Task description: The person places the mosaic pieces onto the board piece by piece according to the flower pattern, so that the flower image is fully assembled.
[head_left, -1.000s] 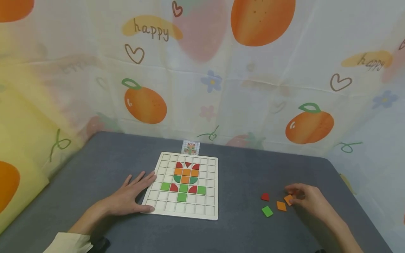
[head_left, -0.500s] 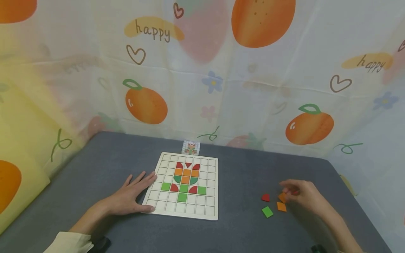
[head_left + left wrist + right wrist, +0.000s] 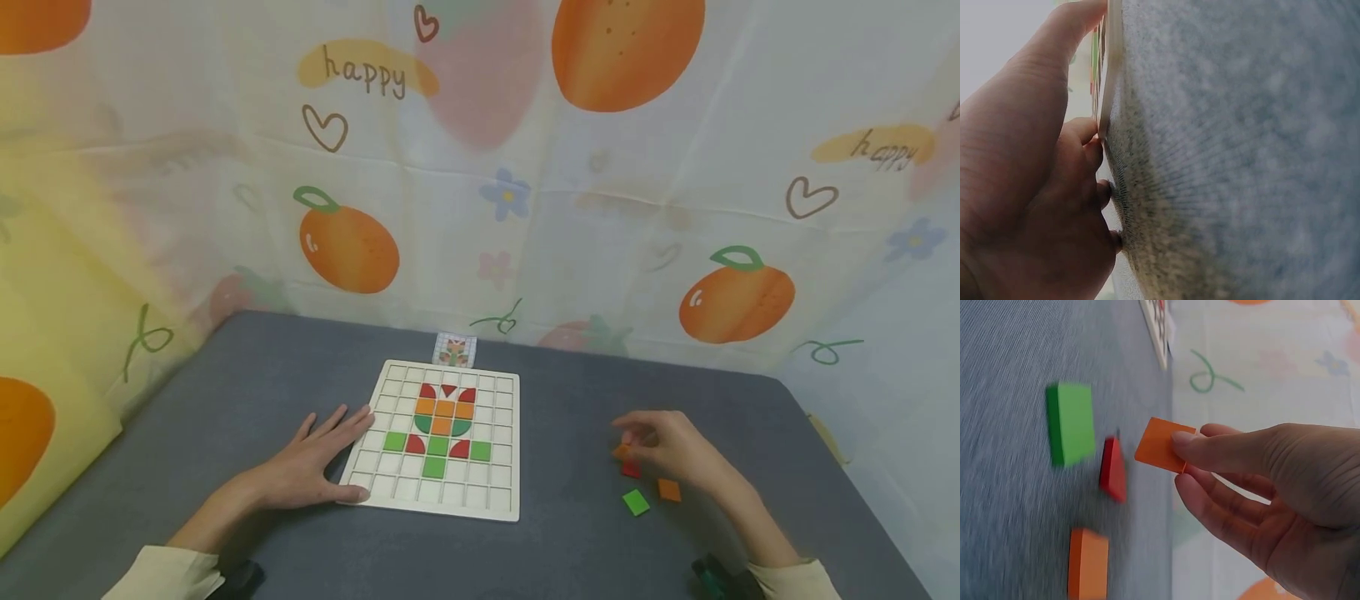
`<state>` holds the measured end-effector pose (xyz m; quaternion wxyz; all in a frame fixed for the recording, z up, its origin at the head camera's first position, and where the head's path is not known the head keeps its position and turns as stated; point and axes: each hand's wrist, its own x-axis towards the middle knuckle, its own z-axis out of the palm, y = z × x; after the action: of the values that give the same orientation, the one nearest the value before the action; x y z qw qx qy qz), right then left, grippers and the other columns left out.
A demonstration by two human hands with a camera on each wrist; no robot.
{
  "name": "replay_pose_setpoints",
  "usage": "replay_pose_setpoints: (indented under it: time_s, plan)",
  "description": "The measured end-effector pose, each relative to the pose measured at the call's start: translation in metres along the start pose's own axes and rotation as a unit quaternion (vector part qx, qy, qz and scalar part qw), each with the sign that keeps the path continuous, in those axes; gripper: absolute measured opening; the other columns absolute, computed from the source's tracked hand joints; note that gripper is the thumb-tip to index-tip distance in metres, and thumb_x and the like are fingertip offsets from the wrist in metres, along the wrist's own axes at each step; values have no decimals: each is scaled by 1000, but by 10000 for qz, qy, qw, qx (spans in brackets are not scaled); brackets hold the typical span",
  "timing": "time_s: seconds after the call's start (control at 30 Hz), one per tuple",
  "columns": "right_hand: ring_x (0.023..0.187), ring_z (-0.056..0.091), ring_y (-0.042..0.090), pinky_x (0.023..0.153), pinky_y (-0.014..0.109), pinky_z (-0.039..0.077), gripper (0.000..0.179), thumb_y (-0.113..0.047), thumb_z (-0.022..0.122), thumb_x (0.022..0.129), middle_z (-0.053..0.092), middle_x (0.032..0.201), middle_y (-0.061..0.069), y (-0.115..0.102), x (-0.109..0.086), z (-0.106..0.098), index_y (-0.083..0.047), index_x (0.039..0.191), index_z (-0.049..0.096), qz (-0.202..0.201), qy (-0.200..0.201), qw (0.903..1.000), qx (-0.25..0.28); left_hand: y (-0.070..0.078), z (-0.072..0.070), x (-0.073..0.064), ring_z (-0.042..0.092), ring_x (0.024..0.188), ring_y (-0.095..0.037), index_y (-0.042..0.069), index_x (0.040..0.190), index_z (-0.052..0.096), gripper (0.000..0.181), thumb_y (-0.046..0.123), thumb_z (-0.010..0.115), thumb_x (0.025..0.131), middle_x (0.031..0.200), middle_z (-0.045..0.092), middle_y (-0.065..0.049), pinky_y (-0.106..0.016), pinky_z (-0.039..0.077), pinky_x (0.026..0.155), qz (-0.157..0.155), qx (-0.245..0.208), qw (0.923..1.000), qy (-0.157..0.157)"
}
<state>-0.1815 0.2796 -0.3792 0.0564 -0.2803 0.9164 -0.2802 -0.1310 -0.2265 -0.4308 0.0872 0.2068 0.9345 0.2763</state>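
My right hand [image 3: 667,446] pinches an orange square tile [image 3: 1163,445] between thumb and fingers, held above the table. Below it lie a red tile [image 3: 1113,469], a green square tile [image 3: 636,502] and another orange tile [image 3: 670,490]. My left hand [image 3: 307,467] rests with fingers spread along the left edge of a white grid board [image 3: 487,492], fingertips and thumb on its rim. Set into the board's cells is a flower pattern: red pieces at the top, orange squares [image 3: 444,409] beneath, dark green curved pieces, and light green squares [image 3: 433,467] with red pieces lower down.
A small printed card [image 3: 454,350] showing a flower pattern lies behind the board's far edge. The grey table [image 3: 562,550] ends at a hanging cloth [image 3: 450,208] printed with fruit, hearts and flowers.
My right hand has lifted the orange tile and carried it left, now over the red tile. The left hand stays on the board's edge.
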Motion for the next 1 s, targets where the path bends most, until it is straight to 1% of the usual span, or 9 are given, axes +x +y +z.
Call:
replay_pose_setpoints:
  time_s: [0.2, 0.4, 0.5, 0.63, 0.8, 1.0]
  plan:
    - [80, 65, 10, 70, 26, 55, 31, 2, 73, 83, 67, 86, -5, -12, 14, 10, -1, 114, 69, -200, 61, 9998, 21, 1, 1, 2, 9, 147, -43, 11, 156, 27, 104, 62, 73, 76, 161, 23, -12, -67, -5, 110, 39, 6, 10000, -8]
    - [81, 65, 11, 71, 26, 55, 32, 3, 73, 83, 68, 88, -2, -25, 30, 20, 1, 115, 68, -527, -65, 9985, 124, 1, 1, 0, 9, 147, -44, 10, 155, 28, 105, 61, 74, 76, 161, 23, -13, -68, -5, 110, -5, -50, 10000, 1]
    - [81, 65, 11, 71, 26, 55, 32, 2, 73, 84, 68, 89, -2, -32, 38, 25, 0, 115, 68, -564, -131, 9982, 130, 1, 1, -1, 9, 147, -44, 10, 155, 28, 105, 60, 74, 76, 161, 24, -13, -67, -5, 110, -26, -46, 10000, 34]
    - [82, 64, 10, 73, 26, 55, 33, 1, 73, 84, 67, 90, -3, -42, 46, 33, -1, 116, 69, -464, -219, 9985, 173, 1, 1, 0, 9, 147, -44, 11, 155, 28, 105, 61, 74, 76, 160, 24, -13, -67, -6, 110, -50, -26, 10000, 42]
    - [81, 62, 9, 72, 26, 54, 32, 1, 73, 84, 67, 89, -4, -52, 56, 43, -2, 116, 70, -472, -316, 9982, 186, 1, 1, -1, 9, 147, -45, 10, 155, 28, 105, 61, 74, 76, 161, 24, -14, -67, -6, 110, -41, -48, 10000, 34]
    - [80, 61, 8, 70, 25, 53, 31, -1, 73, 85, 67, 88, -4, -66, 69, 55, -2, 116, 70, -577, -435, 9969, 297, 1, 0, 0, 8, 147, -45, 10, 155, 28, 105, 62, 74, 76, 161, 23, -13, -67, -6, 110, -20, -34, 10000, 25]
